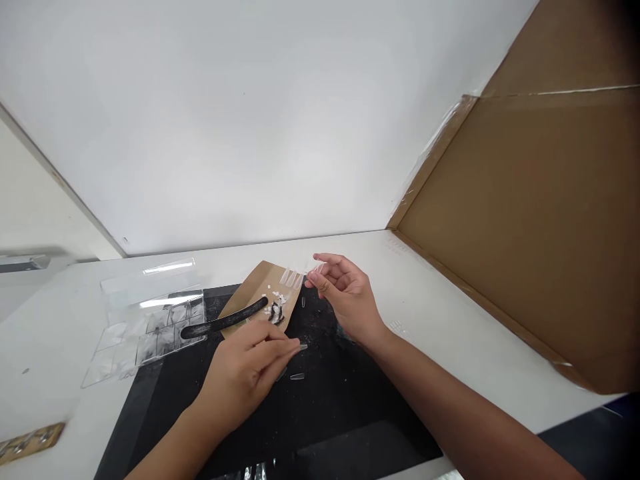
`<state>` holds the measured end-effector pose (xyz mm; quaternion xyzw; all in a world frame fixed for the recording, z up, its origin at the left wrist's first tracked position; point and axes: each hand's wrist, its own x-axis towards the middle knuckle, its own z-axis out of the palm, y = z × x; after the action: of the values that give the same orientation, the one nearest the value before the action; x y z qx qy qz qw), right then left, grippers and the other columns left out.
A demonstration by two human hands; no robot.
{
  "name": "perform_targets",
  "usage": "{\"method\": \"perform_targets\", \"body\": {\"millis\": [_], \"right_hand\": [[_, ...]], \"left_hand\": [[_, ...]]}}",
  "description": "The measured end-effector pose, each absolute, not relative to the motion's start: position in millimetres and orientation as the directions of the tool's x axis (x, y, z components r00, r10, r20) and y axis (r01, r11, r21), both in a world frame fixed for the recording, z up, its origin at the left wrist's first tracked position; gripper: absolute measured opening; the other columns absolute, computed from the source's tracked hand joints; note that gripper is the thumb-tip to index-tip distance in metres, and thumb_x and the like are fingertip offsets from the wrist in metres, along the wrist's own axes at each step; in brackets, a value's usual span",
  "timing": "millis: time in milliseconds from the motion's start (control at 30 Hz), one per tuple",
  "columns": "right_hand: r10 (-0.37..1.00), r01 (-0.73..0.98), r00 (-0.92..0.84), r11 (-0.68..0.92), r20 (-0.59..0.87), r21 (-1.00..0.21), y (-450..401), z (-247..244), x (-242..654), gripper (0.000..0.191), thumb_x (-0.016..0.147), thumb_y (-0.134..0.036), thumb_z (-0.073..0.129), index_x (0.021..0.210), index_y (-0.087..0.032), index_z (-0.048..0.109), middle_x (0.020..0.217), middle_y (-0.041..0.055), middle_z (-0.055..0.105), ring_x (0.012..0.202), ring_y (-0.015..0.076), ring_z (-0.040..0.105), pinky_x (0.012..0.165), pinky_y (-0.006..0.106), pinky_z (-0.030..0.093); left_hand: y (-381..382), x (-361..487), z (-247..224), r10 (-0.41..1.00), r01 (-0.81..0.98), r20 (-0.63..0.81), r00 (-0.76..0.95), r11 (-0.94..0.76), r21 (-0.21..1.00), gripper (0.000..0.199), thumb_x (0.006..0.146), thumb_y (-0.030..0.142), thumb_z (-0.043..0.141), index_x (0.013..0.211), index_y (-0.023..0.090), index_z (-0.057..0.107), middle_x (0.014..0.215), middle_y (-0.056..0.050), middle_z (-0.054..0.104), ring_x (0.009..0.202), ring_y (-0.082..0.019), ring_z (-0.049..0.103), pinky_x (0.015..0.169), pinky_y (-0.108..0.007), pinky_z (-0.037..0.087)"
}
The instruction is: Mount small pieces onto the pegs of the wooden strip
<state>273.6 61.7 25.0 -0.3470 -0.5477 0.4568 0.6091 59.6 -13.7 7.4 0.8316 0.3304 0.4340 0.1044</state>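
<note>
My left hand (253, 363) is closed in a pinch above the black mat (350, 407), with a clear false nail tip (303, 347) poking out from its fingertips. Thumb and fingers of my right hand (347, 297) pinch clear nail tips (319, 267) above the far edge of the mat. Between the hands lies a sheet of brown paper (257, 275) carrying a row of clear nail tips (291, 278) and white and black scraps (275, 308). A curved black nail file (225, 322) rests across the paper's left side. Below my left fingertips, a loose nail tip (297, 377) sits on the mat.
To the left stands an open clear compartment box (145, 333) with nail tips inside. A cardboard panel (530, 233) borders the white table (430, 320) on the right, and a white wall (250, 133) rises behind. Small pale pieces (398, 327) lie right of the mat.
</note>
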Motion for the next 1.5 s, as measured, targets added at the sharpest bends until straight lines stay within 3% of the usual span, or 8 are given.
{"method": "perform_targets", "body": {"millis": [233,400,567,867,1067,1167,1300,1500], "right_hand": [[0.935,-0.13,-0.068,0.337,0.347,-0.933,58,19,270,0.039,0.087,-0.041,0.085,0.118,-0.023,0.07,0.088,-0.0017,0.062,0.084,0.0167,0.074,0.067,0.026,0.055],[0.919,-0.092,-0.121,0.366,0.375,-0.926,53,19,268,0.036,0.09,-0.039,0.083,0.12,-0.024,0.07,0.088,-0.0011,0.063,0.086,0.016,0.072,0.074,0.027,0.056],[0.916,-0.038,-0.144,0.374,0.375,-0.927,53,17,266,0.035,0.09,-0.04,0.082,0.12,-0.024,0.071,0.088,-0.0002,0.064,0.082,0.0147,0.065,0.074,0.028,0.055],[0.913,-0.029,-0.167,0.372,0.372,-0.928,54,15,266,0.036,0.09,-0.04,0.082,0.122,-0.025,0.072,0.09,0.0016,0.068,0.083,0.0156,0.067,0.074,0.029,0.057],[0.899,-0.021,-0.163,0.409,0.407,-0.912,49,20,269,0.037,0.088,-0.038,0.085,0.122,-0.027,0.076,0.09,0.0015,0.07,0.08,0.0157,0.068,0.072,0.03,0.057],[0.855,-0.006,-0.244,0.47,0.457,-0.883,45,23,271,0.037,0.088,-0.037,0.085,0.123,-0.03,0.077,0.088,0.0013,0.072,0.078,0.0158,0.068,0.069,0.031,0.057],[0.772,0.036,-0.302,0.595,0.559,-0.803,41,26,270,0.034,0.091,-0.031,0.083,0.124,-0.033,0.078,0.087,0.0002,0.074,0.074,0.0143,0.066,0.064,0.029,0.055],[0.684,0.08,-0.363,0.7,0.633,-0.71,36,27,267,0.035,0.095,-0.025,0.078,0.128,-0.034,0.075,0.092,0.0007,0.077,0.076,0.0143,0.068,0.066,0.029,0.056]], "left_hand": [[-12,62,3,0.579,0.576,0.677,0.454,-0.77,0.272,0.018,0.1,0.016,0.069,0.116,0.021,0.075,0.094,-0.003,0.075,0.08,-0.015,0.068,0.075,-0.027,0.056],[-10,66,5,0.579,0.635,0.644,0.501,-0.751,0.181,0.014,0.102,0.021,0.066,0.113,0.019,0.075,0.082,-0.002,0.069,0.076,-0.017,0.062,0.071,-0.03,0.052],[-13,69,3,0.605,0.594,0.658,0.449,-0.752,0.286,0.01,0.1,0.018,0.069,0.092,0.019,0.075,0.08,-0.001,0.07,0.073,-0.015,0.064,0.07,-0.028,0.052],[-13,65,3,0.648,0.565,0.594,0.477,-0.743,0.358,0.012,0.104,0.019,0.063,0.108,0.021,0.074,0.096,-0.002,0.076,0.083,-0.015,0.072,0.074,-0.027,0.055],[-16,60,10,0.829,0.518,0.552,0.091,-0.513,0.685,0.014,0.099,0.023,0.069,0.112,0.023,0.064,0.086,0.001,0.067,0.062,-0.009,0.058,0.053,-0.019,0.046],[-16,57,11,0.853,0.334,0.507,-0.123,-0.445,0.831,0.033,0.097,0.028,0.071,0.125,0.024,0.054,0.101,-0.004,0.063,0.082,-0.013,0.061,0.056,-0.018,0.05],[-13,53,14,0.914,0.176,0.398,-0.077,-0.38,0.908,0.044,0.095,0.036,0.074,0.133,0.023,0.057,0.116,-0.011,0.063,0.103,-0.02,0.064,0.063,-0.02,0.058],[-14,55,21,0.965,0.154,0.263,0.008,-0.261,0.953,0.025,0.095,0.042,0.074,0.109,0.022,0.08,0.099,-0.005,0.075,0.054,-0.006,0.059,0.05,-0.019,0.056]]}}
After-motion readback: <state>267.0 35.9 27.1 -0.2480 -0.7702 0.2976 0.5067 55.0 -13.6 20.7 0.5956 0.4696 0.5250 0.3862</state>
